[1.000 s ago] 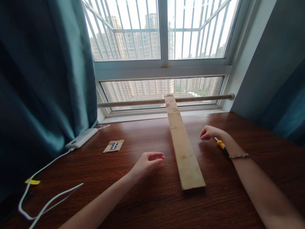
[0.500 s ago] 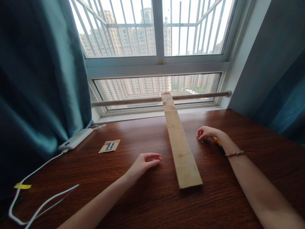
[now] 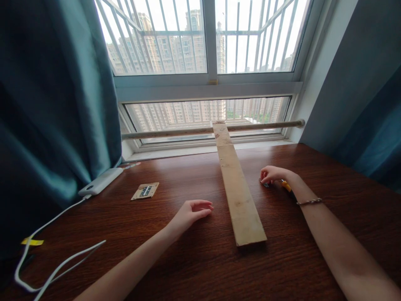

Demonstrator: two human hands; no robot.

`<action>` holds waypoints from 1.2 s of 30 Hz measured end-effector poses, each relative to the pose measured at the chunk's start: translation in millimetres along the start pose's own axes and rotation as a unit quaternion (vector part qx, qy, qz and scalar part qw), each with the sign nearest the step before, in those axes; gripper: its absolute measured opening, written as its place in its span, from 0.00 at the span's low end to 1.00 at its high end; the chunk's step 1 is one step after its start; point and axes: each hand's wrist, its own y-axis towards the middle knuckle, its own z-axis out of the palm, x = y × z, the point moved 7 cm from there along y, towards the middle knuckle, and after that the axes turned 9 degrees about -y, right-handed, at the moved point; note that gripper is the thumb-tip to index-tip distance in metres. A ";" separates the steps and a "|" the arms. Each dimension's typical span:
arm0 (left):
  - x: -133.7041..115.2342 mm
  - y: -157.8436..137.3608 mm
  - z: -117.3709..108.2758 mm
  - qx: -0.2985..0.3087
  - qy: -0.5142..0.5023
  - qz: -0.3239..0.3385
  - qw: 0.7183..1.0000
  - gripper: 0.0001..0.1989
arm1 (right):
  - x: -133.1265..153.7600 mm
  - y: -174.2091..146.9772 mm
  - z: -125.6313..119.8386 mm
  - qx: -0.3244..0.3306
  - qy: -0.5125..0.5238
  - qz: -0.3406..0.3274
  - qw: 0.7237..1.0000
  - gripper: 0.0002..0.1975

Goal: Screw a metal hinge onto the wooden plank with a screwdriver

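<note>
A: Where is the board (image 3: pixel 242 200)?
B: It lies on the table (image 3: pixel 188 267), between the two hands. Its far end covers a part of the rod (image 3: pixel 175 133) at the window.
A: How is the left hand (image 3: pixel 192 213)?
B: It is just beside the board, on its left. The fingers are softly bent, with a narrow gap to the thumb.
A: And the right hand (image 3: pixel 272 174)?
B: Its fingertips are brought together, down at some small metal pieces (image 3: pixel 266 184) to the right of the board. Whether it grips one, I cannot tell. Near the wrist is a screwdriver (image 3: pixel 285 185), partly hidden.
A: What lies farther left?
B: A card (image 3: pixel 145 191) with dark pieces on it, then a power bank (image 3: pixel 100 182) with a white cable (image 3: pixel 61 217).
</note>
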 end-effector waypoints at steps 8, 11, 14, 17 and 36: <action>-2.5 -0.7 1.4 0.010 0.000 0.003 1.000 0.19 | 6.0 -0.7 1.2 -0.010 -0.052 0.021 0.998 0.13; -5.3 -1.9 2.5 0.006 0.006 -0.001 1.000 0.19 | 8.0 -1.4 0.9 -0.020 -0.071 0.037 0.997 0.13; -5.5 -1.1 1.9 0.009 0.010 0.000 1.000 0.18 | 10.6 -3.8 -0.6 -0.033 -0.086 0.048 0.995 0.14; -2.6 1.6 -0.9 0.017 0.012 0.012 1.000 0.18 | 14.7 -8.8 -6.8 -0.060 -0.102 0.056 0.991 0.16; -49.7 4.0 -242.2 -0.165 0.471 0.065 0.864 0.45 | 165.8 -83.8 -22.1 -0.214 -0.138 -0.200 0.946 0.19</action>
